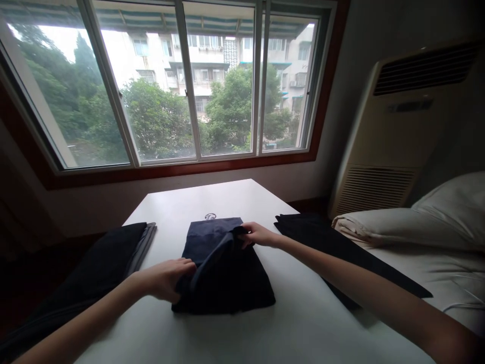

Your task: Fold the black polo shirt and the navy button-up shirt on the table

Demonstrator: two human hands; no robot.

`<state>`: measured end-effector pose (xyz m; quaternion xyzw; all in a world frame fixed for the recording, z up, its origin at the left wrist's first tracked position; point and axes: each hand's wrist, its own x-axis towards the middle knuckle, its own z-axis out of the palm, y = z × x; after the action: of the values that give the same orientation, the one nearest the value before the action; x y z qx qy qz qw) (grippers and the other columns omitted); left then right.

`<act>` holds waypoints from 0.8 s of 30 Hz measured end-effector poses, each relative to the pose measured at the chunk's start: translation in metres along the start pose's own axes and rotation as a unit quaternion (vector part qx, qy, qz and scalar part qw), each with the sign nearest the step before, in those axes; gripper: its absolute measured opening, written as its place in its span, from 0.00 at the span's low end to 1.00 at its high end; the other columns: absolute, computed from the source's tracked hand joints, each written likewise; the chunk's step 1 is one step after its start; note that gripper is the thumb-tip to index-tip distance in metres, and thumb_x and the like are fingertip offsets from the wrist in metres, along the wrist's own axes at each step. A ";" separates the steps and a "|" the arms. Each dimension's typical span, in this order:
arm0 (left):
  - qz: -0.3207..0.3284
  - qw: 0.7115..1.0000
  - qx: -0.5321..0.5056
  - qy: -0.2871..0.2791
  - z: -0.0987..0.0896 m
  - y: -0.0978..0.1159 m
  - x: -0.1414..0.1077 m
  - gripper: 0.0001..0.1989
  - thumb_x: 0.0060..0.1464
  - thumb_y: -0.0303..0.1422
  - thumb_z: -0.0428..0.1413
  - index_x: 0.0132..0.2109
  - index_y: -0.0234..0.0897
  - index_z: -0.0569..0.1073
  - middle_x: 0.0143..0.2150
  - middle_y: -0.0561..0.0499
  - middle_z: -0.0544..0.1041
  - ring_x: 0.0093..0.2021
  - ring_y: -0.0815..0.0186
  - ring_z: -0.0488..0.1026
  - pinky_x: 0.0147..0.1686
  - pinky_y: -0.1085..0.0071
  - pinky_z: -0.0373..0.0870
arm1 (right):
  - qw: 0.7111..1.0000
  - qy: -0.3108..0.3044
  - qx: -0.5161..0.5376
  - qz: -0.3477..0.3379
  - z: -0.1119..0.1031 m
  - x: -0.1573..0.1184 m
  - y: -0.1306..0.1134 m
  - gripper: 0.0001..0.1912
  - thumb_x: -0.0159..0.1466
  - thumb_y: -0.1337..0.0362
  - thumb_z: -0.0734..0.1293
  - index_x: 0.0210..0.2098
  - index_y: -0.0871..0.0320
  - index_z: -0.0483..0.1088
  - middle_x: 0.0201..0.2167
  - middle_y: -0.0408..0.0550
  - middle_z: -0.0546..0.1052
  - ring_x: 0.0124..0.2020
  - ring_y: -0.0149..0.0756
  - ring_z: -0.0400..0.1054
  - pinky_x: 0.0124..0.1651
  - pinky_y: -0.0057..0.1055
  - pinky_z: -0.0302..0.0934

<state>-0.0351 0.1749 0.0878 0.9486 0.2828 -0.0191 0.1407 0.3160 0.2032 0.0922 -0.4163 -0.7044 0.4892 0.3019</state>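
A dark navy and black folded garment [231, 283] lies on the white table [303, 323] in front of me; its exact kind does not show. Pinched in my right hand [259, 235] is the garment's upper right corner, lifted so that a fold runs slantwise across it. My left hand [170, 278] grips the left edge, its fingertips partly hidden by the cloth. Just beyond the garment's far edge lies a thin dark looped cord [210, 216]; whether it is attached I cannot tell.
Dark folded clothes [102, 263] with a grey layer lie at the table's left edge. More black clothing [341, 247] rests on the right, beside a sofa or bed with pale covers [428, 253]. A standing air conditioner [382, 131] and a window [227, 91] are behind.
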 end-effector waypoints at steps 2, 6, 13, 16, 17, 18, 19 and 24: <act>-0.038 0.997 -0.071 -0.017 -0.004 -0.004 0.003 0.24 0.41 0.34 0.62 0.49 0.42 0.71 0.47 0.50 0.73 0.45 0.57 0.72 0.44 0.66 0.71 | 1.000 0.016 -0.003 0.012 -0.004 0.016 0.002 0.14 0.57 0.56 0.71 0.36 0.60 0.71 0.31 0.43 0.76 0.25 0.34 0.75 0.24 0.23 0.62; -0.118 0.962 -0.225 -0.097 -0.013 -0.019 0.011 0.25 0.42 0.40 0.64 0.50 0.42 0.72 0.49 0.51 0.75 0.46 0.56 0.73 0.44 0.66 0.72 | 0.998 0.035 0.006 0.048 -0.009 0.047 0.008 0.12 0.58 0.58 0.72 0.33 0.60 0.71 0.29 0.44 0.77 0.23 0.34 0.75 0.23 0.23 0.63; -0.152 0.920 -0.361 -0.024 -0.009 -0.052 0.039 0.25 0.45 0.40 0.62 0.50 0.34 0.72 0.50 0.45 0.77 0.50 0.54 0.73 0.49 0.64 0.70 | 0.992 0.071 0.000 0.102 -0.023 0.097 0.016 0.09 0.60 0.63 0.71 0.35 0.63 0.72 0.29 0.49 0.78 0.24 0.36 0.75 0.23 0.25 0.67; -0.195 0.908 -0.370 0.028 -0.021 -0.078 0.054 0.22 0.46 0.41 0.58 0.46 0.32 0.74 0.45 0.45 0.79 0.46 0.56 0.74 0.47 0.65 0.70 | 0.987 0.089 -0.020 0.135 -0.034 0.117 0.019 0.08 0.61 0.65 0.70 0.36 0.64 0.71 0.27 0.50 0.77 0.24 0.37 0.76 0.22 0.23 0.65; -0.220 0.907 -0.359 0.035 -0.028 -0.089 0.059 0.20 0.45 0.41 0.59 0.43 0.32 0.75 0.42 0.46 0.79 0.44 0.56 0.74 0.45 0.65 0.70 | 0.985 0.094 -0.027 0.145 -0.037 0.123 0.020 0.07 0.62 0.66 0.70 0.36 0.64 0.70 0.27 0.50 0.77 0.24 0.37 0.76 0.22 0.23 0.65; -0.250 0.906 -0.340 0.038 -0.036 -0.101 0.065 0.18 0.43 0.41 0.59 0.40 0.33 0.76 0.39 0.47 0.79 0.42 0.57 0.74 0.42 0.66 0.70 | 0.982 0.100 -0.034 0.154 -0.041 0.129 0.020 0.07 0.61 0.66 0.70 0.36 0.64 0.70 0.25 0.49 0.76 0.24 0.37 0.76 0.22 0.23 0.65; -0.282 0.904 -0.320 0.036 -0.045 -0.113 0.071 0.16 0.40 0.39 0.60 0.36 0.33 0.76 0.36 0.48 0.79 0.40 0.58 0.74 0.40 0.67 0.70 | 0.980 0.104 -0.042 0.162 -0.045 0.135 0.020 0.07 0.61 0.66 0.70 0.34 0.64 0.69 0.24 0.48 0.75 0.24 0.37 0.75 0.22 0.23 0.65; -0.382 0.879 -0.285 0.013 -0.085 -0.163 0.105 0.08 0.32 0.31 0.63 0.25 0.34 0.74 0.21 0.49 0.73 0.26 0.61 0.70 0.29 0.66 0.68 | 0.972 0.112 -0.085 0.190 -0.063 0.167 0.018 0.11 0.56 0.66 0.74 0.29 0.64 0.68 0.18 0.47 0.72 0.22 0.39 0.74 0.23 0.25 0.65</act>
<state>-0.0388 0.3843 0.1154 0.6858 0.6184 0.0226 0.3832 0.2950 0.3810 0.0998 -0.6187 -0.6133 0.4261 0.2440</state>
